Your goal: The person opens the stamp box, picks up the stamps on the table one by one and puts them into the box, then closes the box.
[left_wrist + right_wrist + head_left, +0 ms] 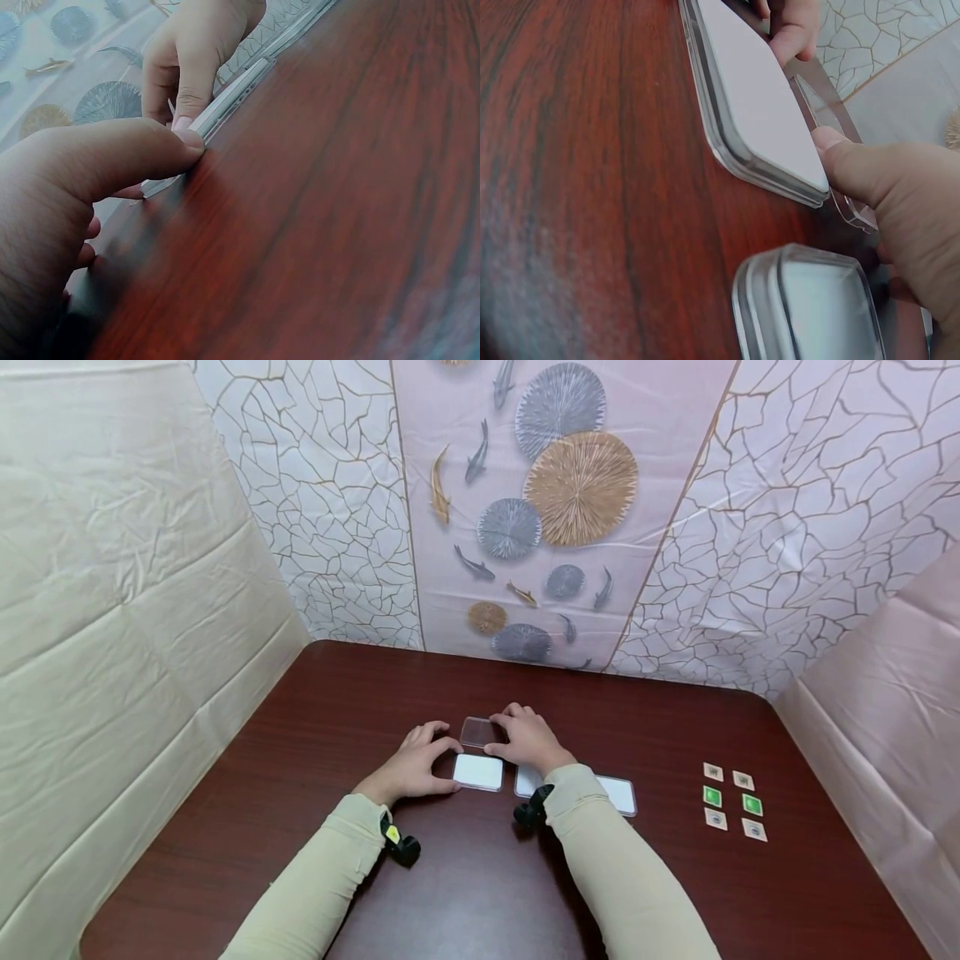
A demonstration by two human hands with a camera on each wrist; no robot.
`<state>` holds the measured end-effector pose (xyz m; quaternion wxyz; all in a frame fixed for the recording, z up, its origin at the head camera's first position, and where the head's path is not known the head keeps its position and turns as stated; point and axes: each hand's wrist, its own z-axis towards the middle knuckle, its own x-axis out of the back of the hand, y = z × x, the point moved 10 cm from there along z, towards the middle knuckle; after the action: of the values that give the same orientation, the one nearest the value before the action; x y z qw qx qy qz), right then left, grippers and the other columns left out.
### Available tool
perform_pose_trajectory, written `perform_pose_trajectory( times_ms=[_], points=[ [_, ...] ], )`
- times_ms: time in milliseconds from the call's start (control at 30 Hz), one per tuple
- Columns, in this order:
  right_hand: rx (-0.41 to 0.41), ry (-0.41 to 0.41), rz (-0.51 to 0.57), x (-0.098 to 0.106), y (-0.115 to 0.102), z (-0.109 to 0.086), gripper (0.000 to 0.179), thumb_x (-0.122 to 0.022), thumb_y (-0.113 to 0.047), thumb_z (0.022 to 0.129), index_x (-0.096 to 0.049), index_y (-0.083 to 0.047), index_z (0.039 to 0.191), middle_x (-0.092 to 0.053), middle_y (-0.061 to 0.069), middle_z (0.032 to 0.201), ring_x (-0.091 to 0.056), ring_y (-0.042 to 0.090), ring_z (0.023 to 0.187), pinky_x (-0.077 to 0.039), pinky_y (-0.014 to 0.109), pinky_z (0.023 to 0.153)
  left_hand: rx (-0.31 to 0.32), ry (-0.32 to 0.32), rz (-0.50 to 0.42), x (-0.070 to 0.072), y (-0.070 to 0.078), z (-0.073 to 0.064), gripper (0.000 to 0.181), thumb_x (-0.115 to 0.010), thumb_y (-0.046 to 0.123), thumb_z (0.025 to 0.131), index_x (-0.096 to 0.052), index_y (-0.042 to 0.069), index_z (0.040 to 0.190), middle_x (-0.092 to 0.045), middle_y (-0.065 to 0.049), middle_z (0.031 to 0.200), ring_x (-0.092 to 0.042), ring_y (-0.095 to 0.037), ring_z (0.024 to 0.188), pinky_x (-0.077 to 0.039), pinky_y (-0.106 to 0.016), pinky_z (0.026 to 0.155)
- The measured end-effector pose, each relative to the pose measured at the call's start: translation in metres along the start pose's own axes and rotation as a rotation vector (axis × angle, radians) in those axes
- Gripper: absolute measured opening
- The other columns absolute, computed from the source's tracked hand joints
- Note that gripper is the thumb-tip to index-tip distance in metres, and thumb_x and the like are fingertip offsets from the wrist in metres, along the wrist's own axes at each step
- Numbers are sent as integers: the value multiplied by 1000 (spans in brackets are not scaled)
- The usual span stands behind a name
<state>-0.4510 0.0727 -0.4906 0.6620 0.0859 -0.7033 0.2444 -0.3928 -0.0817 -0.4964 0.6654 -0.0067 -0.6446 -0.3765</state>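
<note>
In the head view, a clear case with a white insert point(477, 772) lies flat on the table, its white face up. My left hand point(416, 764) grips its left end between thumb and fingers; the left wrist view shows the thumb on the case's near edge. Just behind the case is a clear plastic lid point(477, 732), seen edge-on in part in the right wrist view. My right hand point(528, 743) pinches the lid's right end between thumb and index finger. In the right wrist view its thumb is also close to the white-topped case point(765, 97).
A second white case point(528, 781) lies partly under the right wrist, and a third point(618, 795) beside the right forearm. Several small square tiles, including a green tile point(712, 796), stand in two columns on the right of the brown table point(337, 693). Fabric drapes point(337, 527) surround it.
</note>
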Motion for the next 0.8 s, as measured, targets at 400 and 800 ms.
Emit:
perform_pose_trajectory(
  times_ms=[400, 800],
  points=[
    [4, -36, 139, 3, 8, -3, 86, -70, -55, 90, -38, -10, 156, -43, 13, 146, -45, 31, 131, -38, 50, 109, -6, -5, -3, 0, 0, 1, 54, -80, 44, 78, -62, 25, 125, -38, -12, 149, -33, -32, 137, -26, -53, 114],
    [36, 78, 296, 48, 39, -68, 69, -66, -44, 96, -46, -7, 151, -52, 13, 134, -56, 30, 121, -48, 50, 98, -71, 66, -85, 2, 19, 1, 54, -82, 38, 78, -62, 24, 126, -39, -9, 148, -33, -30, 134, -28, -53, 111]
  ],
)
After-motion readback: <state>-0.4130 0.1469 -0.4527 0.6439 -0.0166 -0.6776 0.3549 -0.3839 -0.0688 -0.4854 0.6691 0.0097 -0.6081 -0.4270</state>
